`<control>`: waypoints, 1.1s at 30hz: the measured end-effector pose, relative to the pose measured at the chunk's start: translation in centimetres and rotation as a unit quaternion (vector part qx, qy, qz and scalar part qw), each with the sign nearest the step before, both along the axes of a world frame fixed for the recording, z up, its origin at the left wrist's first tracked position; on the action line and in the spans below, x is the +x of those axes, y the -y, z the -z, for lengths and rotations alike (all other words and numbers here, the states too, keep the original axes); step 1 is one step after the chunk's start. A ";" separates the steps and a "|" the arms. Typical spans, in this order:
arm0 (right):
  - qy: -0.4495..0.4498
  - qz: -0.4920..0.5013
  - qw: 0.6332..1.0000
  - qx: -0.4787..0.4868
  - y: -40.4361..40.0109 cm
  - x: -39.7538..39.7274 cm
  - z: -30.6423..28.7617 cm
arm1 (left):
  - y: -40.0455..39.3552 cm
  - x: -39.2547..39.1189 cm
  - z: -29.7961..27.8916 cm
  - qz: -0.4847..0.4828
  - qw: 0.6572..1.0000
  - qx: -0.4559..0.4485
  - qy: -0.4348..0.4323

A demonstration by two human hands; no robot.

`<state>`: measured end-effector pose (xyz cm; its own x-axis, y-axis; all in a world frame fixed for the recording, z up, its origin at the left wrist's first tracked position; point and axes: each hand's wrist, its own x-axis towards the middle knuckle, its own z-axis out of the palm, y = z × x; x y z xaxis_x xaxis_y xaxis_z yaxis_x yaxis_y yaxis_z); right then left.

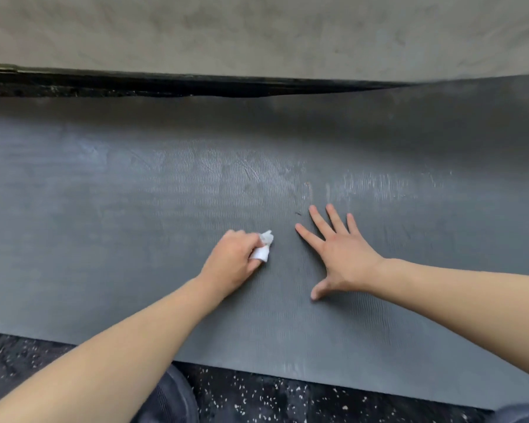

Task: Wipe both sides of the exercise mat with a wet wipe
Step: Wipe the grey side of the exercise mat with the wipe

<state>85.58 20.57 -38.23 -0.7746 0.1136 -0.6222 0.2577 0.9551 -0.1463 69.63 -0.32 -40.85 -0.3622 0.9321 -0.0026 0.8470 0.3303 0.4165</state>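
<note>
Gripping a crumpled wipe (261, 250) in my left hand (231, 262), I press it on the grey mat (104, 209) near its middle. My right hand (338, 254) lies flat beside it, fingers spread. Mat lies on a speckled floor (272, 395).

Bare forearms (129, 346), dark grey trousers (174, 395).

We see the left hand (231, 260) curled, apparently clenching something white; the right hand (338, 254) lies flat, fingers (316, 219) spread.
</note>
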 end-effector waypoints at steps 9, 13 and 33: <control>0.010 -0.028 0.999 0.034 1.4 2.7 0.9 | 1.8 5.2 0.4 0.254 0.967 -0.024 0.000; 0.010 -0.027 0.999 0.034 1.3 2.8 1.1 | 3.1 8.5 0.1 0.216 0.975 -0.016 0.055; -0.088 0.022 0.996 -0.008 0.5 1.2 -0.5 | -4.3 -0.3 0.5 -0.032 0.999 0.007 -0.038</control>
<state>86.80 20.06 -37.75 -0.8665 0.1413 -0.4788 0.2682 0.9407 -0.2078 69.37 3.97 -41.38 -0.4188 0.9072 0.0392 0.8538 0.3787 0.3574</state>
